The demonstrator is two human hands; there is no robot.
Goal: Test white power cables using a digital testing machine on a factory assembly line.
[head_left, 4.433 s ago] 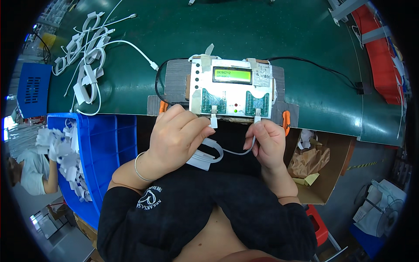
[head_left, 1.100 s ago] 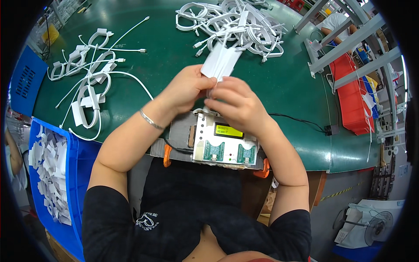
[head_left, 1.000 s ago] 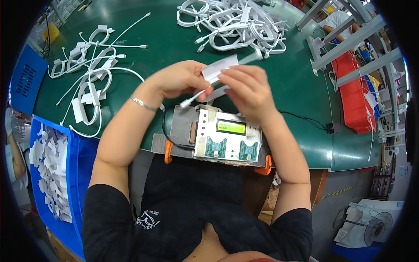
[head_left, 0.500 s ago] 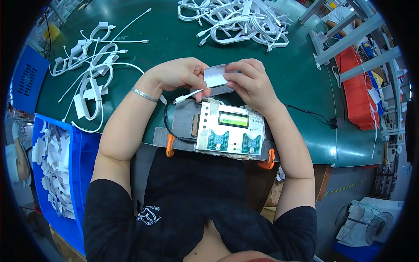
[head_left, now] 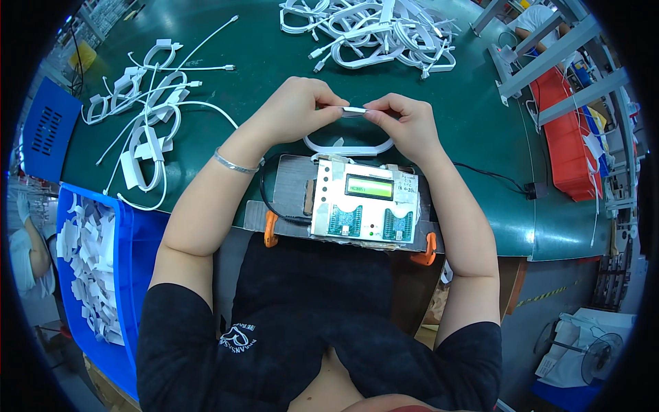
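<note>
Above the tester, my left hand (head_left: 306, 108) and my right hand (head_left: 406, 122) pinch the two ends of a small folded white paper wrap (head_left: 353, 112). From between my hands a coiled white cable (head_left: 351, 150) loops down toward me, its lower bend just beyond the tester. Fingers of both hands are closed; the cable's upper part is hidden behind them and the wrap. The white tester box (head_left: 365, 202) has a lit green display and two small green boards with sockets. It rests on a grey plate (head_left: 290, 180) at the table's near edge.
Wrapped white cables (head_left: 145, 147) lie at left, a larger cable pile (head_left: 371, 34) at the far side. A blue bin (head_left: 121, 268) of paper scraps stands left. Orange clamps (head_left: 271, 229) grip the near edge. A red bin (head_left: 564, 147) and grey metal frame (head_left: 549, 65) stand right.
The paper wrap, earlier opened out flat, is now folded narrow. My hands have moved level with each other on either side of it, and the cable loop shows below.
</note>
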